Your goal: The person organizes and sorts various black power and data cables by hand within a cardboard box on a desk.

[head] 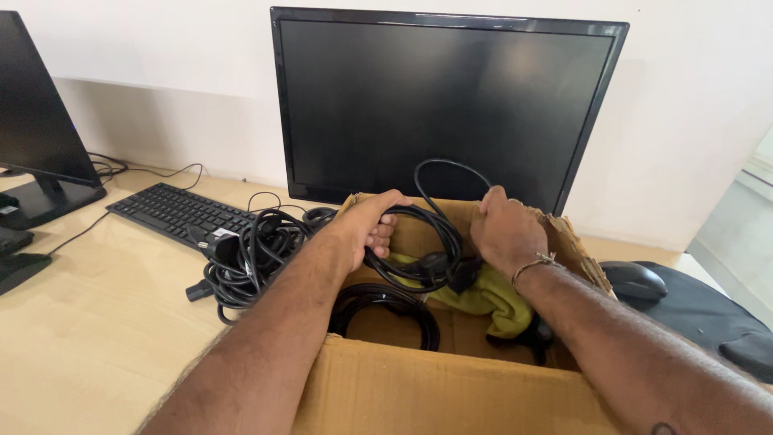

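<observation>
My left hand (pixel 366 228) grips a coil of black cable (pixel 427 242) over an open cardboard box (pixel 435 387). My right hand (pixel 506 232) holds the other side of the same coil, near the box's far wall, with a loop of cable rising above it. Inside the box lie another coiled black cable (pixel 385 310) and a yellow-green cloth (pixel 483 296).
A black monitor (pixel 443 105) stands right behind the box. A heap of black cables with plugs (pixel 245 258) and a black keyboard (pixel 173 211) lie on the wooden desk to the left. A second monitor (pixel 36 121) is far left. A black mouse (pixel 634 280) rests on a dark pad at right.
</observation>
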